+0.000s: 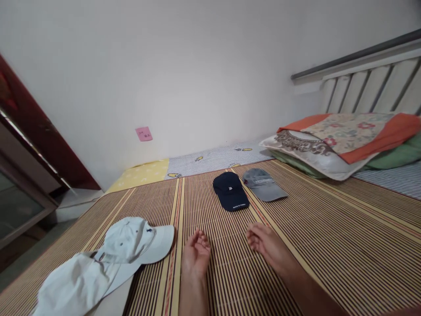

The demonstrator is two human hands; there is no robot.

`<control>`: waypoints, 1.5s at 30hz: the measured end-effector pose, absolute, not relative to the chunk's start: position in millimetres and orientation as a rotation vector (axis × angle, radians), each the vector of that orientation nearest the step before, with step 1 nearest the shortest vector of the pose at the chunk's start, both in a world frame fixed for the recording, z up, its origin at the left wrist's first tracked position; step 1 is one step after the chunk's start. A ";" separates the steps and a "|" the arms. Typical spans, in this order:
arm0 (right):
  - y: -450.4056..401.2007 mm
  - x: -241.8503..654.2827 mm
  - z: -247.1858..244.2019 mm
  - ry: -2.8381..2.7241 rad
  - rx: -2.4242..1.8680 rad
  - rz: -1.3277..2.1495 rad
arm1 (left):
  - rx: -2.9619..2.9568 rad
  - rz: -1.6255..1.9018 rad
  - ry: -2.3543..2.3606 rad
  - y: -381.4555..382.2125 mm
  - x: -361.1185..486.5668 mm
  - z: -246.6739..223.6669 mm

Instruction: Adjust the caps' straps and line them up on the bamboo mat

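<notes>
The navy baseball cap (230,189) is laid crown up on the striped slatted mat (226,259), beyond the right hand (259,238), its brim turned toward the near side. Being soft in the crown, it would probably be handled best by its stiffer brim, with light pressure so that the shape is not crushed. In neither grip is anything held: the left hand (196,250) is half open, palm up, with its fingers loosely curled, and the right hand's fingers are bent loosely inward. No cap is touched. The gray baseball cap (263,184) is placed just right of the navy one. At the left, the far white cap (126,239), its brim nearest the left hand, is overlapped with the near white cap (74,283).
</notes>
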State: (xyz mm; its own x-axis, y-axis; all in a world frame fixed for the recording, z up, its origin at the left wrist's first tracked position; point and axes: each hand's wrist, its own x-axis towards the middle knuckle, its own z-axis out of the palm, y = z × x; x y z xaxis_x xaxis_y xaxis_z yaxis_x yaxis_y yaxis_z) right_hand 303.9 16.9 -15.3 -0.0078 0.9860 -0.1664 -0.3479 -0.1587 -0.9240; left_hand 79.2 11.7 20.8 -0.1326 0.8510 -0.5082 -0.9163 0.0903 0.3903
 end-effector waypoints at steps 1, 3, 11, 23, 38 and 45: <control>7.0 283.8 -14.7 -0.893 -1.033 1.509 | -0.112 1.524 0.766 12.0 79.5 19.3; -10.8 246.3 -19.9 -0.992 -0.989 1.601 | -0.116 1.520 0.765 12.6 79.5 16.3; -30.8 193.1 -69.1 -1.340 -1.075 1.580 | -0.129 1.496 0.753 13.9 79.7 10.1; -2.3 190.9 -69.5 -1.383 -1.166 1.516 | -0.089 1.494 0.826 9.3 85.6 15.2; -20.8 195.5 -58.0 -1.614 -1.218 1.346 | -0.092 1.747 1.074 -54.3 15.8 13.8; -32.7 184.0 -53.9 -1.684 -1.228 1.303 | -0.100 1.764 1.151 -53.6 -10.1 0.8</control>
